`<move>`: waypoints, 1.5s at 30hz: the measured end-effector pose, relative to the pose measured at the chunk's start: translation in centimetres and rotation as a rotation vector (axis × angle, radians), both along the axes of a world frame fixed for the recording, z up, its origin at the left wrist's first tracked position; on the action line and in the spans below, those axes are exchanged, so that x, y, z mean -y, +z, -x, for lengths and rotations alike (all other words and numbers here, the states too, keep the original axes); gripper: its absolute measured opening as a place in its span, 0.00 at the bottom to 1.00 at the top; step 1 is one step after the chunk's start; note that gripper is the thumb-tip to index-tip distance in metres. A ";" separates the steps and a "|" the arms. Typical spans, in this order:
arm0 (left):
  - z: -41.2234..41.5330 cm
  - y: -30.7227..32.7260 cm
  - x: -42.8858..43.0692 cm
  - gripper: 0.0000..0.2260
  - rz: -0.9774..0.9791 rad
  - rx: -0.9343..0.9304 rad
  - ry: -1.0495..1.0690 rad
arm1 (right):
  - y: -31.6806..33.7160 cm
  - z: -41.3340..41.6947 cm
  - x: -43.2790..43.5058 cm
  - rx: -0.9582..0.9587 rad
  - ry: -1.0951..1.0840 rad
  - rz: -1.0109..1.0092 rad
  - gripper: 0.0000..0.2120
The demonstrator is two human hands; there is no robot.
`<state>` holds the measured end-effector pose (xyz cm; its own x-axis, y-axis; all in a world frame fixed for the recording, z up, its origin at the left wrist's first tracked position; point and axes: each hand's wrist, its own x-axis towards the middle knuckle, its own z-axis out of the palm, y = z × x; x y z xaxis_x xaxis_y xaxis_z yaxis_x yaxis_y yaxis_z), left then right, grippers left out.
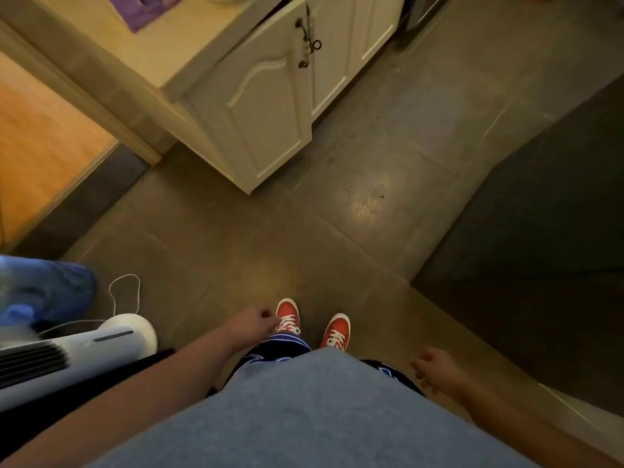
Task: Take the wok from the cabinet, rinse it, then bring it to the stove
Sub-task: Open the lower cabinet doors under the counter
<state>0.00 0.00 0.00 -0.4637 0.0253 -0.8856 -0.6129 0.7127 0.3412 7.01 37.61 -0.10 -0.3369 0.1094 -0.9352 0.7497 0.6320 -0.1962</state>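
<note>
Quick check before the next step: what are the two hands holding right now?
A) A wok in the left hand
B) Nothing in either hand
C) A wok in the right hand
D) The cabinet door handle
B: the left hand and right hand hang empty above the floor, away from the cabinet door, and no wok is in view.

The view looks straight down at a grey tiled floor where a person stands in red shoes. The left hand hangs loosely curled with nothing in it; the right hand hangs relaxed, also holding nothing. Ahead stands a white cabinet whose nearest door, with a dark handle, sits slightly ajar. A white appliance with a thin cord lies at the left beside something blue. A dark mat covers the floor at the right.
</note>
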 end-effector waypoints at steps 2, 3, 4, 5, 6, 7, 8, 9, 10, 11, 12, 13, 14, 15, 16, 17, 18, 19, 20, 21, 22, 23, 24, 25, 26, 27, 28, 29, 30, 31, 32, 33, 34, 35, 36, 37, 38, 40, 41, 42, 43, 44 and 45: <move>0.6 0.3 0.2 0.08 0.020 -0.028 0.010 | -0.2 1.9 -0.6 -0.007 0.068 -0.032 0.09; 0.9 0.3 0.5 0.08 0.027 -0.031 0.019 | -0.3 3.3 -0.8 -0.012 0.073 -0.035 0.10; 1.1 0.5 0.9 0.08 0.038 -0.024 0.036 | 0.1 5.1 -0.7 -0.020 0.083 -0.033 0.10; 1.3 0.5 1.3 0.09 0.047 -0.016 0.058 | 0.1 6.9 -0.6 -0.033 0.085 -0.026 0.11; 1.5 0.5 1.7 0.09 0.060 -0.009 0.078 | 0.3 8.8 -0.2 -0.056 0.101 -0.027 0.11; 1.8 0.5 2.1 0.09 0.065 0.005 0.103 | 0.4 10.7 0.2 -0.081 0.100 -0.025 0.10; 2.2 0.6 2.5 0.10 0.072 0.027 0.120 | 0.5 12.7 0.7 -0.104 0.092 -0.023 0.09; 2.6 0.4 3.0 0.11 0.077 0.047 0.134 | 0.5 14.7 1.1 -0.128 0.080 -0.020 0.09; 3.1 0.3 3.5 0.11 0.081 0.063 0.144 | 0.6 16.7 1.6 -0.152 0.072 -0.020 0.08; 3.8 0.1 4.0 0.12 0.084 0.074 0.148 | 0.5 18.7 2.0 -0.177 0.062 -0.018 0.08; 4.5 0.0 4.5 0.12 0.090 0.083 0.139 | 0.4 20.6 2.5 -0.199 0.060 -0.017 0.07; 5.4 -0.2 5.1 0.11 0.100 0.089 0.116 | 0.3 22.5 2.8 -0.214 0.057 -0.014 0.07; 6.5 -0.4 5.6 0.11 0.107 0.089 0.084 | 0.3 24.3 3.2 -0.222 0.058 -0.008 0.07; 7.7 -0.5 6.1 0.11 0.111 0.089 0.058 | 0.3 25.9 3.4 -0.225 0.060 -0.005 0.07; 9.0 -0.6 6.5 0.11 0.116 0.089 0.035 | 0.4 27.4 3.7 -0.224 0.063 -0.012 0.07; 10.5 -0.7 6.8 0.11 0.113 0.089 0.022 | 0.5 28.7 3.8 -0.220 0.061 -0.014 0.07; 12.0 -0.8 7.0 0.12 0.109 0.092 0.015 | 0.9 29.9 3.8 -0.210 0.055 -0.019 0.06; 13.6 -0.8 7.1 0.12 0.107 0.100 0.015 | 1.1 30.9 3.7 -0.203 0.043 -0.028 0.06; 15.4 -0.8 7.0 0.11 0.110 0.107 0.013 | 1.4 31.7 3.6 -0.195 0.031 -0.042 0.06; 17.1 -0.8 6.8 0.11 0.114 0.107 0.009 | 1.6 32.4 3.4 -0.186 0.017 -0.056 0.07; 19.0 -0.9 6.6 0.10 0.116 0.101 -0.004 | 1.7 33.0 3.1 -0.172 0.000 -0.071 0.07; 21.0 -0.9 6.2 0.09 0.114 0.096 -0.025 | 1.9 33.6 2.6 -0.158 -0.022 -0.084 0.07; 23.0 -0.9 5.6 0.09 0.109 0.088 -0.046 | 2.1 34.1 2.1 -0.140 -0.047 -0.095 0.07; 25.1 -0.8 5.0 0.08 0.096 0.075 -0.063 | 2.3 34.5 1.5 -0.120 -0.078 -0.108 0.07; 27.1 -0.7 4.2 0.09 0.081 0.054 -0.073 | 2.5 34.8 0.8 -0.097 -0.113 -0.120 0.07; 29.2 -0.6 3.3 0.11 0.074 0.034 -0.077 | 2.7 35.2 -0.1 -0.076 -0.144 -0.127 0.07; 31.3 -0.4 2.3 0.14 0.074 0.015 -0.076 | 2.8 35.6 -1.0 -0.056 -0.162 -0.128 0.07; 33.3 0.0 1.2 0.14 0.069 -0.002 -0.070 | 2.8 36.1 -1.9 -0.035 -0.167 -0.129 0.07; 35.4 0.4 0.1 0.13 0.062 -0.022 -0.061 | 2.8 36.8 -2.9 -0.012 -0.171 -0.131 0.07; 37.5 0.7 -1.0 0.10 0.057 -0.045 -0.053 | 2.8 37.5 -3.9 0.009 -0.176 -0.130 0.07; 39.6 1.0 -2.0 0.09 0.053 -0.069 -0.039 | 2.7 38.4 -4.9 0.028 -0.184 -0.125 0.07; 41.6 1.2 -3.1 0.09 0.048 -0.094 -0.023 | 2.5 39.3 -5.9 0.045 -0.189 -0.117 0.06; 43.6 1.5 -4.2 0.09 0.046 -0.115 -0.010 | 2.3 40.5 -6.9 0.056 -0.191 -0.111 0.06; 45.3 1.7 -5.3 0.09 0.046 -0.132 -0.005 | 2.0 41.9 -7.8 0.065 -0.190 -0.108 0.06; 46.9 2.1 -6.4 0.09 0.050 -0.149 -0.007 | 1.7 43.4 -8.6 0.068 -0.179 -0.109 0.07; 48.4 2.3 -7.5 0.09 0.057 -0.173 -0.010 | 1.3 45.3 -9.4 0.058 -0.151 -0.112 0.08; 49.8 2.6 -8.5 0.09 0.064 -0.204 -0.013 | 0.8 47.3 -10.0 0.035 -0.112 -0.111 0.08; 52.5 3.1 -10.7 0.08 0.080 -0.271 -0.018 | 0.5 51.8 -10.5 -0.016 -0.024 -0.089 0.07; 53.9 3.4 -11.7 0.08 0.089 -0.307 -0.016 | 0.5 54.2 -10.4 -0.043 0.030 -0.075 0.07; 55.2 3.5 -12.6 0.07 0.094 -0.338 -0.010 | 0.4 56.7 -10.2 -0.086 0.093 -0.064 0.07; 56.5 3.7 -13.6 0.07 0.095 -0.363 0.001 | 0.3 59.1 -9.8 -0.146 0.156 -0.051 0.08; 57.8 3.8 -14.4 0.06 0.090 -0.383 0.015 | 0.1 61.4 -9.3 -0.205 0.211 -0.028 0.10; 59.0 3.9 -15.2 0.06 0.084 -0.402 0.032 | 0.0 63.7 -8.7 -0.247 0.254 0.008 0.10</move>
